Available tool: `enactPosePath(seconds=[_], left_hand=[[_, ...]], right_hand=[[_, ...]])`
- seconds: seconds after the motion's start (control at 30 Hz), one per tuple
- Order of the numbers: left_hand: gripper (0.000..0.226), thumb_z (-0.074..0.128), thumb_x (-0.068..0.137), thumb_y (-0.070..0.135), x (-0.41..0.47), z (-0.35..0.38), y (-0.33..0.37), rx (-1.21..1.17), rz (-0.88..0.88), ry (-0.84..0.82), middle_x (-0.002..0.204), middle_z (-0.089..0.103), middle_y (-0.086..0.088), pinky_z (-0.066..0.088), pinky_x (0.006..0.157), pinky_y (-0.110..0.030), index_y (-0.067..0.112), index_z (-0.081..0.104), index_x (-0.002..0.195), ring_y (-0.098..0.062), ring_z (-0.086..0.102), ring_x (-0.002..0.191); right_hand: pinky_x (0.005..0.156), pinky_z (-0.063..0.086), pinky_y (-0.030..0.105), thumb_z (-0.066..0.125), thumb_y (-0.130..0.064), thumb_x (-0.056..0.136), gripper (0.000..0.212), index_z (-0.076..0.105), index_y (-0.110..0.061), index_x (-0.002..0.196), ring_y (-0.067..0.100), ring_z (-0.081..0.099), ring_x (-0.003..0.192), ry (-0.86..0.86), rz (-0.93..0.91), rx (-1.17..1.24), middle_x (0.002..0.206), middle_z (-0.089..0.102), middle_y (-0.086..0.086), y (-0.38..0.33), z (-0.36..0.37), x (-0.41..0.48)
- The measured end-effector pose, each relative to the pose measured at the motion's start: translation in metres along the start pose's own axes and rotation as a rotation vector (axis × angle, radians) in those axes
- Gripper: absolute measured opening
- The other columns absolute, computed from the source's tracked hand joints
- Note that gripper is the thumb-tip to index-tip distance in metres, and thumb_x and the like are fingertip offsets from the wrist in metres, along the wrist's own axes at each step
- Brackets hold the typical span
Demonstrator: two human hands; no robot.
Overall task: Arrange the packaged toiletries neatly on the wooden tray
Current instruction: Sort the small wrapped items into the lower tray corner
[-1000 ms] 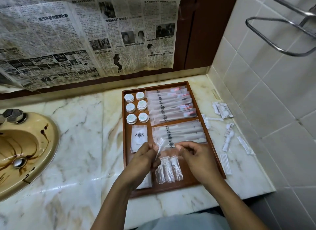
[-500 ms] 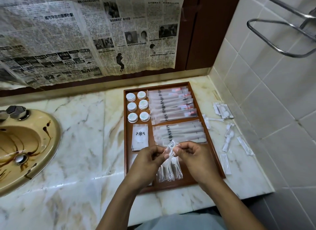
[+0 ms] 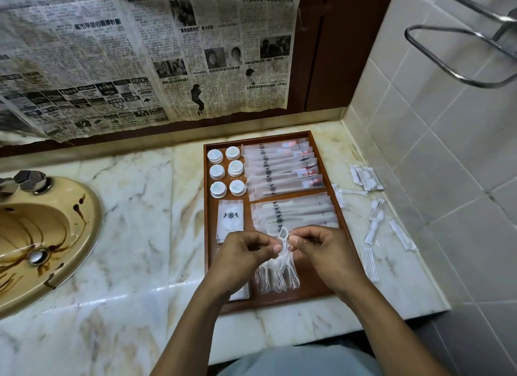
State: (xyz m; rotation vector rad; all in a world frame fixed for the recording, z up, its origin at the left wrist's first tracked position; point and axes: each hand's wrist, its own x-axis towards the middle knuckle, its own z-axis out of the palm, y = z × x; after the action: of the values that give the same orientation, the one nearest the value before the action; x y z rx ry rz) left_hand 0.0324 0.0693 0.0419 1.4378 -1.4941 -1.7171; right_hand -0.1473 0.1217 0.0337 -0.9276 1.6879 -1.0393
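Observation:
The wooden tray (image 3: 207,196) lies on the marble counter. It holds several round white lidded pots (image 3: 227,172), long toothbrush packets (image 3: 282,168), comb packets (image 3: 293,212), flat white sachets (image 3: 230,219) and clear floss-pick packets (image 3: 277,277) at its near end. Both hands hover over the near half of the tray. My left hand (image 3: 240,256) and my right hand (image 3: 321,249) together pinch one packaged white floss pick (image 3: 283,242), held upright just above the other floss-pick packets.
Loose small packets of cotton buds and sticks (image 3: 373,221) lie scattered on the counter right of the tray, close to the tiled wall. A yellow stained sink (image 3: 42,235) sits at the left. Newspaper (image 3: 140,53) covers the back wall. A metal rail (image 3: 461,53) juts out at upper right.
Both hands have come closer together and lifted slightly. The floss pick, earlier held mostly by the left hand, is now pinched between both hands above the floss packets.

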Motion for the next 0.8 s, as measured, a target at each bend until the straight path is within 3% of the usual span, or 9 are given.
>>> enactPosePath(seconds=[0.13,0.27,0.4,0.57,0.73,0.8], left_hand=[[0.001,0.08,0.086,0.014,0.005,0.005,-0.005,-0.073,-0.022,0.102,0.084,0.079,-0.001,0.052,0.072,-0.015,0.013,0.081,0.086,-0.007,0.073,0.079],[0.001,0.081,0.084,0.012,0.009,0.01,-0.007,-0.138,-0.038,0.173,0.084,0.079,-0.001,0.052,0.071,-0.012,0.012,0.081,0.085,-0.006,0.073,0.079],[0.003,0.08,0.085,0.015,0.013,0.011,-0.008,-0.147,-0.058,0.158,0.088,0.079,0.002,0.052,0.071,-0.01,0.012,0.081,0.087,-0.003,0.072,0.083],[0.016,0.077,0.087,0.007,0.02,0.008,-0.003,-0.272,-0.052,0.116,0.094,0.078,-0.003,0.054,0.066,-0.016,0.006,0.077,0.103,-0.004,0.07,0.079],[0.007,0.079,0.086,0.006,0.034,0.004,-0.006,-0.103,-0.04,0.044,0.087,0.078,-0.012,0.061,0.072,-0.026,0.006,0.078,0.093,-0.014,0.074,0.079],[0.007,0.081,0.085,0.009,0.039,0.004,-0.013,-0.012,-0.034,0.024,0.083,0.077,-0.011,0.06,0.071,-0.024,0.007,0.078,0.092,-0.015,0.074,0.075]], right_hand=[[0.085,0.056,0.032,0.079,-0.022,0.085,0.002,0.078,-0.021,0.087,0.013,0.074,0.086,-0.029,0.055,0.087,0.085,0.078,-0.003,0.004,0.004,-0.003],[0.081,0.056,0.03,0.08,-0.03,0.084,0.012,0.077,-0.02,0.089,0.012,0.073,0.086,-0.101,0.103,0.042,0.086,0.078,-0.005,0.008,0.012,-0.012],[0.062,0.043,0.025,0.075,-0.028,0.089,0.012,0.073,-0.017,0.086,-0.002,0.059,0.057,-0.08,0.123,0.032,0.083,0.078,-0.003,0.009,0.015,-0.014],[0.053,0.037,0.013,0.077,-0.02,0.088,0.007,0.074,-0.014,0.088,-0.005,0.054,0.046,-0.102,0.146,0.025,0.078,0.077,0.002,0.011,0.01,-0.012],[0.059,0.038,0.019,0.076,-0.024,0.088,0.009,0.076,-0.016,0.088,-0.006,0.055,0.048,-0.094,0.208,-0.029,0.074,0.077,-0.004,0.02,0.006,-0.016],[0.061,0.04,0.019,0.076,-0.025,0.088,0.009,0.077,-0.017,0.083,-0.006,0.057,0.051,-0.068,0.211,-0.073,0.066,0.073,-0.012,0.025,0.004,-0.016]])
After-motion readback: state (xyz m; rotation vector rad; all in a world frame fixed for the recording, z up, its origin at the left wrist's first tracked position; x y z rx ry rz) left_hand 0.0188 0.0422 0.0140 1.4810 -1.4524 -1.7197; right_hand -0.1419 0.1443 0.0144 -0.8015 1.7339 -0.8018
